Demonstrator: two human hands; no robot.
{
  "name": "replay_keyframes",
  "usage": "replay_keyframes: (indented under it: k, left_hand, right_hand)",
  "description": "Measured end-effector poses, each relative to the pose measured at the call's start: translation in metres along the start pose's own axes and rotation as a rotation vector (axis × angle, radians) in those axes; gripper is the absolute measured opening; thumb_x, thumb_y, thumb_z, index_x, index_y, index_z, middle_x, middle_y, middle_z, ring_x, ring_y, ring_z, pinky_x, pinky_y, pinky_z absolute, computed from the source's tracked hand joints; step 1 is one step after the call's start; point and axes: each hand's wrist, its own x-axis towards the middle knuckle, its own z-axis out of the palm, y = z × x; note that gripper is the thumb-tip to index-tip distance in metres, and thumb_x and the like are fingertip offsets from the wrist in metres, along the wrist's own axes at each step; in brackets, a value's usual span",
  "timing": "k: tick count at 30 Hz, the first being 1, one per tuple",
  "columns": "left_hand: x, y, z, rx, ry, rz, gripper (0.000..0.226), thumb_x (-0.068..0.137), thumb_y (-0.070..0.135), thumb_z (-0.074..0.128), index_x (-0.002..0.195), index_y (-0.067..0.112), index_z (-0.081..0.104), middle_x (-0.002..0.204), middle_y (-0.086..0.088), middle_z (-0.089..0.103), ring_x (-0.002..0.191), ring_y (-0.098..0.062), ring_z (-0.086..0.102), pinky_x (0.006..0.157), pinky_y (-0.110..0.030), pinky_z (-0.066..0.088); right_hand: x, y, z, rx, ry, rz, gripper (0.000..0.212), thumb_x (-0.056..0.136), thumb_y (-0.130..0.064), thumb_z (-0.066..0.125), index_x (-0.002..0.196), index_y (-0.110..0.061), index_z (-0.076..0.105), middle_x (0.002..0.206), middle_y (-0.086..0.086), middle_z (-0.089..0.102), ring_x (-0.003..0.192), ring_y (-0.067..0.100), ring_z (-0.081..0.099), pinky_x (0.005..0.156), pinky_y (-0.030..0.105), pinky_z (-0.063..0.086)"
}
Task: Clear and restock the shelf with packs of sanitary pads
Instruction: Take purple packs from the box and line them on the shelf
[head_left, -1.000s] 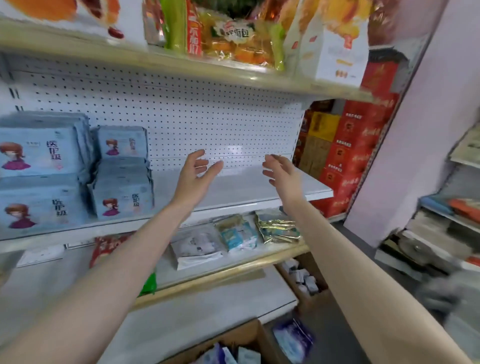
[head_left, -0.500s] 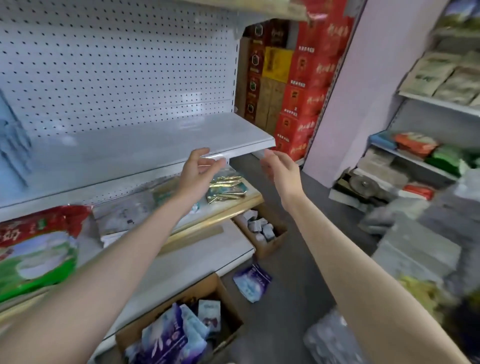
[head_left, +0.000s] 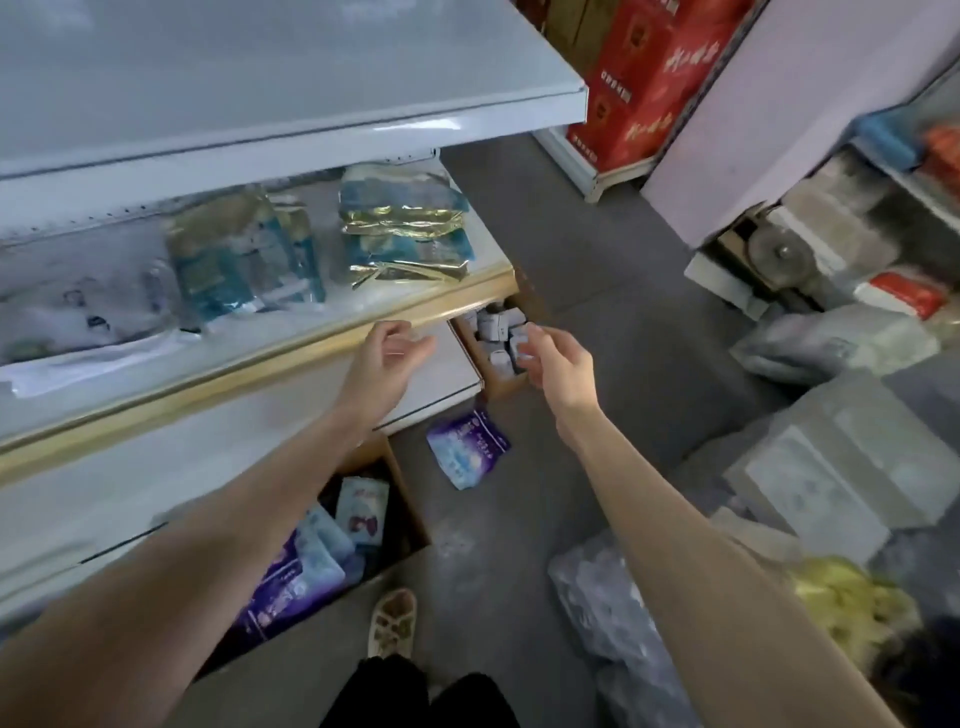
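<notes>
A bare white shelf (head_left: 291, 88) fills the top left. My left hand (head_left: 387, 358) and my right hand (head_left: 558, 364) hover side by side in front of the gold-edged shelf (head_left: 260, 374), fingers loosely curled, holding nothing. Below them, a purple and white pad pack (head_left: 467, 447) lies on the grey floor. A brown cardboard box (head_left: 400, 499) under my left forearm holds several purple and light blue pad packs (head_left: 301, 566); my arm hides part of it.
Teal and gold packets (head_left: 405, 228) lie on the gold-edged shelf. A small carton of white boxes (head_left: 501, 332) sits on the floor beyond my hands. Red cartons (head_left: 639, 78) are stacked at the back. Grey wrapped bundles (head_left: 821, 467) crowd the floor at right. My foot (head_left: 392, 618) is below.
The view has tilted down from the shelf to the floor. Both hands have dropped from the white shelf level to below the gold-edged shelf, still holding nothing.
</notes>
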Motion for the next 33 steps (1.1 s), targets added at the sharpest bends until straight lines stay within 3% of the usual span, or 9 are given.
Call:
replay_keyframes:
  k: [3, 6, 10, 12, 16, 19, 24, 30, 33]
  left_hand:
    - [0.03, -0.046, 0.039, 0.006, 0.001, -0.163, 0.039, 0.092, 0.029, 0.065, 0.124, 0.01, 0.053, 0.09, 0.008, 0.057, 0.082, -0.008, 0.055, 0.076, -0.027, 0.044]
    - [0.043, -0.084, 0.066, 0.0, -0.003, -0.255, 0.038, 0.092, 0.029, 0.064, 0.123, 0.01, 0.052, 0.094, 0.002, 0.06, 0.089, -0.015, 0.057, 0.071, -0.025, 0.042]
    - [0.073, -0.154, 0.109, 0.007, 0.054, -0.401, 0.041, 0.092, 0.028, 0.064, 0.125, 0.007, 0.053, 0.102, -0.001, 0.062, 0.084, -0.005, 0.057, 0.068, -0.019, 0.044]
    - [0.08, -0.195, 0.132, -0.021, 0.114, -0.498, 0.043, 0.092, 0.027, 0.064, 0.127, 0.006, 0.053, 0.105, -0.005, 0.063, 0.09, -0.011, 0.059, 0.076, -0.023, 0.045]
    - [0.088, -0.278, 0.187, -0.045, 0.161, -0.659, 0.028, 0.093, 0.021, 0.063, 0.116, 0.009, 0.052, 0.088, -0.001, 0.06, 0.069, -0.003, 0.06, 0.054, -0.012, 0.045]
    - [0.096, -0.337, 0.218, -0.052, 0.196, -0.746, 0.032, 0.09, 0.026, 0.066, 0.116, 0.013, 0.052, 0.087, -0.003, 0.061, 0.069, -0.014, 0.056, 0.061, -0.028, 0.046]
    - [0.13, -0.443, 0.262, -0.019, 0.204, -0.799, 0.034, 0.09, 0.03, 0.067, 0.115, 0.011, 0.054, 0.094, -0.007, 0.063, 0.073, -0.016, 0.057, 0.062, -0.028, 0.045]
    - [0.153, -0.573, 0.316, -0.015, 0.172, -0.894, 0.054, 0.092, 0.041, 0.062, 0.135, 0.014, 0.044, 0.122, -0.005, 0.057, 0.107, -0.022, 0.059, 0.089, -0.036, 0.052]
    - [0.171, -0.615, 0.332, -0.007, 0.213, -0.902, 0.06, 0.091, 0.042, 0.062, 0.139, 0.014, 0.039, 0.131, -0.007, 0.053, 0.113, -0.023, 0.056, 0.095, -0.037, 0.051]
  right_hand:
    - [0.05, 0.056, -0.005, -0.061, -0.039, 0.161, 0.027, 0.097, -0.037, 0.056, 0.116, -0.017, 0.06, 0.101, -0.003, 0.069, 0.087, 0.006, 0.065, 0.065, 0.012, 0.046]
    - [0.078, 0.098, -0.01, -0.063, -0.064, 0.248, 0.034, 0.096, -0.037, 0.058, 0.12, -0.014, 0.061, 0.1, -0.003, 0.069, 0.086, 0.007, 0.065, 0.061, 0.011, 0.047]
    - [0.139, 0.168, -0.011, -0.143, -0.102, 0.329, 0.01, 0.095, -0.034, 0.062, 0.092, -0.024, 0.062, 0.096, 0.003, 0.07, 0.092, 0.018, 0.068, 0.068, 0.018, 0.05]
    - [0.168, 0.205, -0.01, -0.212, -0.147, 0.357, 0.017, 0.095, -0.031, 0.061, 0.079, -0.028, 0.059, 0.089, 0.003, 0.068, 0.087, 0.019, 0.066, 0.075, 0.025, 0.051]
    - [0.215, 0.291, -0.015, -0.232, -0.161, 0.424, 0.026, 0.097, -0.022, 0.058, 0.071, -0.022, 0.057, 0.086, 0.008, 0.064, 0.082, 0.018, 0.061, 0.072, 0.023, 0.047]
    - [0.24, 0.364, -0.015, -0.244, -0.192, 0.514, 0.023, 0.097, -0.025, 0.058, 0.075, -0.02, 0.057, 0.089, 0.009, 0.063, 0.083, 0.018, 0.06, 0.068, 0.023, 0.044]
    - [0.276, 0.482, -0.006, -0.206, -0.153, 0.62, 0.013, 0.096, -0.02, 0.061, 0.096, -0.008, 0.06, 0.094, 0.012, 0.063, 0.069, 0.01, 0.057, 0.05, 0.009, 0.044]
    - [0.304, 0.63, 0.008, -0.245, -0.162, 0.651, 0.014, 0.092, -0.026, 0.066, 0.085, -0.017, 0.059, 0.078, 0.002, 0.064, 0.074, 0.015, 0.06, 0.074, 0.031, 0.048]
    - [0.322, 0.68, 0.021, -0.218, -0.152, 0.632, 0.02, 0.088, -0.03, 0.071, 0.093, -0.013, 0.062, 0.071, -0.002, 0.062, 0.066, 0.013, 0.056, 0.069, 0.033, 0.045]
